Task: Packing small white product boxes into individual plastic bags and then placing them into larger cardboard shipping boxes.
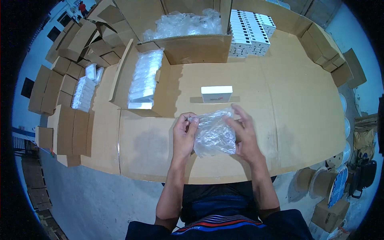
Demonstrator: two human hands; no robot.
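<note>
Both hands hold one clear plastic bag (214,136) up over the surface (300,104). Left hand (185,134) has its grip pinching the bag's top left edge, thumb & fingers pressed together on the plastic. Right hand (245,134) grips the bag's right side w/ thumb in front, fingers spread out behind it. Bag is crinkly, right between the hands, near the front edge of the surface, close to the person's body.

Now big to small. Surface is wide & covered w/ brown cardboard sheets. At the back stands a big open cardboard box (192,48) w/ lots of loose clear bags (184,24) inside. At left is a heap of flat folded brown cartons (76,44). A lower open box (120,80) lies to the left of the hands, w/ a row of wrapped white packs (144,80) in it. At back right is a stack of small white boxes (250,32). More wrapped white packs (85,92) lie far left. One small white box (216,94) sits alone just past the bag, not touching it.
</note>
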